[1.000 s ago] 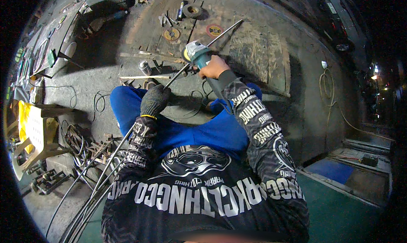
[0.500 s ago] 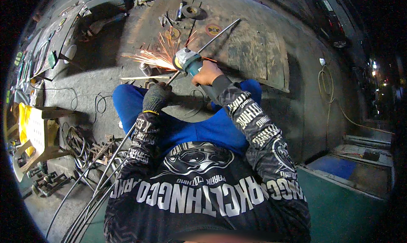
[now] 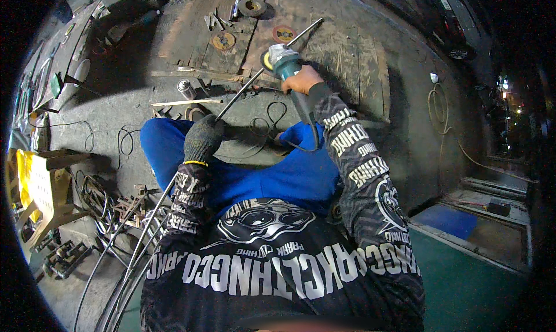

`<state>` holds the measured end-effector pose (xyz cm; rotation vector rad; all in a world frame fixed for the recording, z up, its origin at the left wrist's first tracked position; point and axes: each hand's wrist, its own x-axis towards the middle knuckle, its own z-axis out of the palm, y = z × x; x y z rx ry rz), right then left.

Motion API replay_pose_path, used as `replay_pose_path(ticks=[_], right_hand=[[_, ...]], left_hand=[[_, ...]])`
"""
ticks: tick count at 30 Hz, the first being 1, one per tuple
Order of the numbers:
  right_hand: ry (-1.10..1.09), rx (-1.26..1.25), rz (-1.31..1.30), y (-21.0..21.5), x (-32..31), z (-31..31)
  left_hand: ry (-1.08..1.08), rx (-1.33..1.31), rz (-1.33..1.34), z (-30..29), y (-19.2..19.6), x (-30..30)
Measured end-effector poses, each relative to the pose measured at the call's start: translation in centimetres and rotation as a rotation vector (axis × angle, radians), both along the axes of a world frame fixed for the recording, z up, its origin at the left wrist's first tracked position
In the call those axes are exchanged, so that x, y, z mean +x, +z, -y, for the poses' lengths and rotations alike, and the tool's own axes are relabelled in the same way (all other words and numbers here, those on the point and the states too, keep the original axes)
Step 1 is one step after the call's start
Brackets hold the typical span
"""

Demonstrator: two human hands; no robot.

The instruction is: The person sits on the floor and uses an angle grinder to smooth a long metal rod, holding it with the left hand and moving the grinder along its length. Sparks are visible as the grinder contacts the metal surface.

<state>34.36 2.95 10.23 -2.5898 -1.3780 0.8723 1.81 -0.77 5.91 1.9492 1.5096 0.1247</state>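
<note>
My bare right hand (image 3: 302, 80) is wrapped round the teal body of an angle grinder (image 3: 284, 61). Its yellowish disc rests at or just over a long thin metal rod (image 3: 246, 88); no sparks show. In a dark grey knitted glove, my left hand (image 3: 203, 138) is closed on the rod's near part, between my knees. The rod slants away to the upper right, its far end above a worn wooden board (image 3: 347, 71). Behind the grinder lie two round discs, one red and yellow (image 3: 284, 34), one tan (image 3: 223, 41).
A spray can (image 3: 185, 89) and a flat wood strip (image 3: 186, 102) lie left of the rod. The grinder's black cord (image 3: 272, 120) loops on the floor. Several long rods (image 3: 136, 257) lie by my left arm, near a cream plastic chair (image 3: 52, 184). A dark ring (image 3: 252, 8) sits farther off.
The sparks have stopped. My right hand and the grinder have moved farther away and to the right along the rod. My left hand has shifted slightly left.
</note>
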Motion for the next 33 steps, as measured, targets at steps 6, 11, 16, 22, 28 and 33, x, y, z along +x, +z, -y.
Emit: replay_pose_path(ticks=[6,11,16,22,28,33], right_hand=[[-0.015,-0.021,0.071,-0.9,6.3,-3.9],[0.549,-0.244,0.234,-3.0,13.0,-8.2],[0.795,-0.203,0.262,-4.8,20.1,-11.0],[0.651,-0.195,0.221,-6.2,27.7,-14.9],[0.350,-0.066,-0.080,-5.5,31.2,-17.6],[0.236,0.024,-0.230,-4.5,30.8,-17.7]], left_hand=[[0.042,-0.038,-0.006,0.3,1.2,0.2],[0.102,-0.014,-0.035,0.0,1.0,0.7],[0.159,-0.008,-0.071,0.2,1.4,1.1],[0.123,0.004,-0.116,-0.3,1.3,1.5],[0.126,0.063,-0.155,0.1,0.9,1.1],[0.125,0.007,-0.127,0.0,1.8,1.0]])
